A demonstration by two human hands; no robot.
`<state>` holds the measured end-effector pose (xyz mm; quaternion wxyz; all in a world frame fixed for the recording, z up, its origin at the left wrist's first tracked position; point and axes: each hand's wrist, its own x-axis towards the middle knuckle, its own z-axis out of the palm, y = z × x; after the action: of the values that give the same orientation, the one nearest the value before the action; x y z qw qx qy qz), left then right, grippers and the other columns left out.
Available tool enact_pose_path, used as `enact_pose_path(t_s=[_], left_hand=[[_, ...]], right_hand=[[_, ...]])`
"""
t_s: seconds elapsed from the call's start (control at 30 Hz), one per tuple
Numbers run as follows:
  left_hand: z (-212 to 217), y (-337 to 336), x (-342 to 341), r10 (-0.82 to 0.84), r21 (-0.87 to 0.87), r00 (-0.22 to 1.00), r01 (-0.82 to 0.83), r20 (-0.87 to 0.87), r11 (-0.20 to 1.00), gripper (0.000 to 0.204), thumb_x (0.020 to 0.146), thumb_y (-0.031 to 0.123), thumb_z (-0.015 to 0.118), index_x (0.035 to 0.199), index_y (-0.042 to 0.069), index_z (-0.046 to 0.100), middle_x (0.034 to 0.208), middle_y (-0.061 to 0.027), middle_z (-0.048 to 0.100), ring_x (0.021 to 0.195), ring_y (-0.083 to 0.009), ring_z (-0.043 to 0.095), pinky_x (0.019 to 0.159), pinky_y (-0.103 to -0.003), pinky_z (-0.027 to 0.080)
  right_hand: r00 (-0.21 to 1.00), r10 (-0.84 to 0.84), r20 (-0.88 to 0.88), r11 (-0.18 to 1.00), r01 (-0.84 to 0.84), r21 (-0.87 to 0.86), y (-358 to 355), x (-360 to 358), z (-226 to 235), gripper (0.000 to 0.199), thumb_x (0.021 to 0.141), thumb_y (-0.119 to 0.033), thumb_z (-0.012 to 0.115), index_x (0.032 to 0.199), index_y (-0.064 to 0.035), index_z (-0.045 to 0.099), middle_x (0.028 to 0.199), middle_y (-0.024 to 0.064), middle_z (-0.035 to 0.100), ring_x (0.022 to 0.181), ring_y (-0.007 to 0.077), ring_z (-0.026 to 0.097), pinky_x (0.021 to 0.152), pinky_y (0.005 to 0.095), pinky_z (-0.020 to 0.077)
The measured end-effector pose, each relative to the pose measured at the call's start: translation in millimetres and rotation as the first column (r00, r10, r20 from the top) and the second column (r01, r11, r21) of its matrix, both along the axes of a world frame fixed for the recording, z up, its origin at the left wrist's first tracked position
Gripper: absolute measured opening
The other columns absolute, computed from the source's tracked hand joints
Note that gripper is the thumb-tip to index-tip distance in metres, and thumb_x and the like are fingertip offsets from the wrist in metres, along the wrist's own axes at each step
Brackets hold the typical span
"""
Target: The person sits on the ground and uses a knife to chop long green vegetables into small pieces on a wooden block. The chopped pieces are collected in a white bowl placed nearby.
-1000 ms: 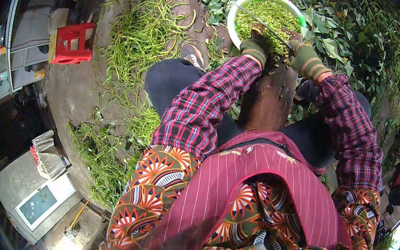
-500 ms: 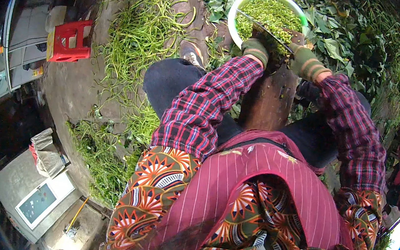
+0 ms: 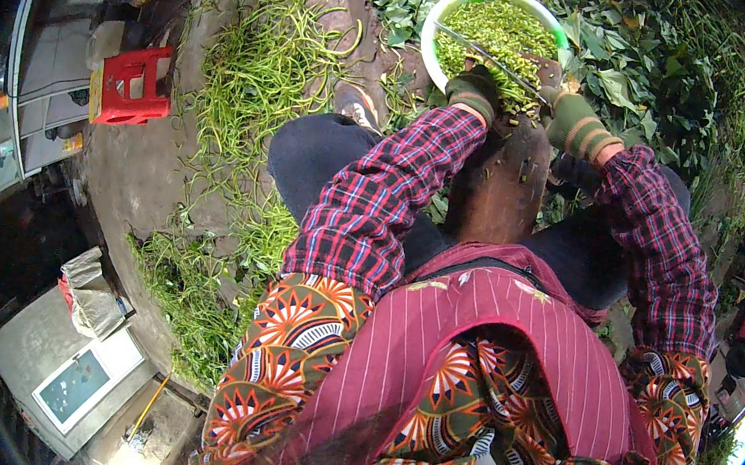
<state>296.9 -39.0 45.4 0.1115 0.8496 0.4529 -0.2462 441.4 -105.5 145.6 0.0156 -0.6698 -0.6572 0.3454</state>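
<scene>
My right hand (image 3: 579, 127), in a green striped knit glove, is closed round the handle of a long knife (image 3: 495, 62). Its blade points up and left across a white and green bowl (image 3: 428, 44) heaped with chopped green bean pieces (image 3: 498, 22). Just below the blade, my left hand (image 3: 473, 93), gloved alike, is curled at the far end of a wooden board (image 3: 499, 187). What its fingers hold is hidden. Some cut pieces lie beside it on the board, which extends back between my legs.
Long green beans (image 3: 258, 63) lie spread on the ground at left, with a leafy pile (image 3: 185, 303) nearer. Picked leaves (image 3: 619, 82) cover the ground around the bowl's right. A red plastic stool (image 3: 135, 86) stands far left, near a glass-fronted cabinet (image 3: 52, 58).
The knife and right hand have shifted slightly down and right. More cut pieces show on the board between my hands. The left hand stays near the same spot.
</scene>
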Motion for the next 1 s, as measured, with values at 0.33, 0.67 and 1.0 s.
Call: enact_pose_path(t_s=[0.33,0.67,1.0], left_hand=[[20.2,-5.0,8.9,-0.110,-0.097,0.966,0.089,-0.234,0.991,0.024,0.074,0.024,0.044,0.091,0.016,0.060,0.091,-0.0034,0.057,0.082,-0.0231,0.055,0.053,-0.045,0.042],[22.1,-2.1,2.0,-0.046,-0.075,0.996,0.039,-0.082,0.996,0.027,0.075,0.024,0.042,0.095,0.013,0.057,0.096,-0.0074,0.055,0.085,-0.0240,0.054,0.061,-0.042,0.044],[9.6,-2.0,4.8,0.018,0.005,0.998,-0.019,0.066,1.000,0.030,0.075,0.028,0.045,0.101,0.017,0.054,0.103,-0.0049,0.050,0.090,-0.0228,0.051,0.060,-0.044,0.042]], right_hand=[[0.999,-0.021,0.023,0.999,0.022,-0.045,5.1,-8.7,-25.9,0.029,0.061,-0.004,0.049,0.090,-0.0047,0.049,0.070,0.0208,0.053,0.070,0.0360,0.052,0.059,0.0388,0.0418],[0.997,-0.063,-0.044,0.997,0.066,0.051,9.2,-0.5,-11.2,0.034,0.061,-0.007,0.049,0.095,-0.0049,0.050,0.074,0.0211,0.054,0.073,0.0350,0.052,0.062,0.0373,0.0418],[0.999,-0.023,0.032,0.999,0.024,-0.040,-6.3,0.4,-2.5,0.030,0.061,-0.005,0.050,0.091,-0.0031,0.048,0.073,0.0220,0.053,0.072,0.0357,0.052,0.061,0.0380,0.0413]])
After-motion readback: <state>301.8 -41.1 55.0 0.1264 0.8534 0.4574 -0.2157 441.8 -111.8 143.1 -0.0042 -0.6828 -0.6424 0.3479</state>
